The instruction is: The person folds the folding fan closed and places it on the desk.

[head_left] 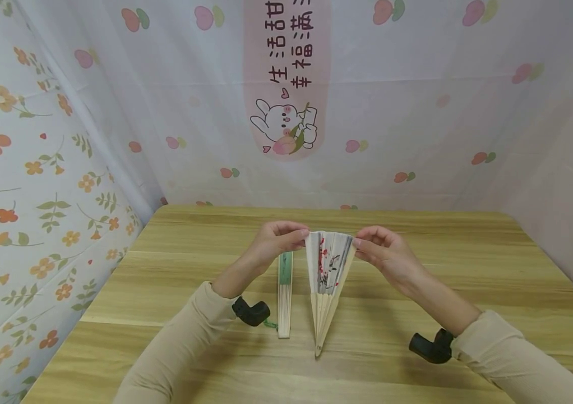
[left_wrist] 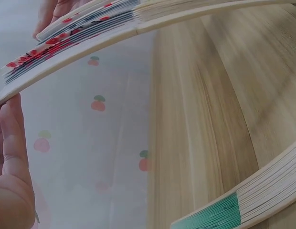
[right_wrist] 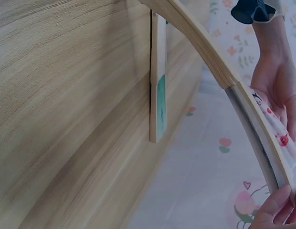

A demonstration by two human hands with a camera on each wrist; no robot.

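Note:
Between both hands stands a partly spread folding fan (head_left: 329,264), white with red blossoms and grey brushwork on pale wooden ribs. My left hand (head_left: 280,242) pinches its upper left corner, and my right hand (head_left: 384,252) pinches the upper right corner. The fan's pivot end points down toward the near side. Left of it, a folded green fan (head_left: 285,294) with pale ribs and a green cord lies on the table. In the left wrist view the pleats of the held fan (left_wrist: 67,47) show edge-on. From the right wrist, its outer rib (right_wrist: 255,129) is seen, the fingertips at its end.
The wooden table (head_left: 190,258) has its far edge against a white curtain (head_left: 206,106) printed with fruit and a rabbit. A floral cloth (head_left: 39,213) hangs on the left. Each wrist wears a black camera mount, the left one (head_left: 251,312) close to the green fan.

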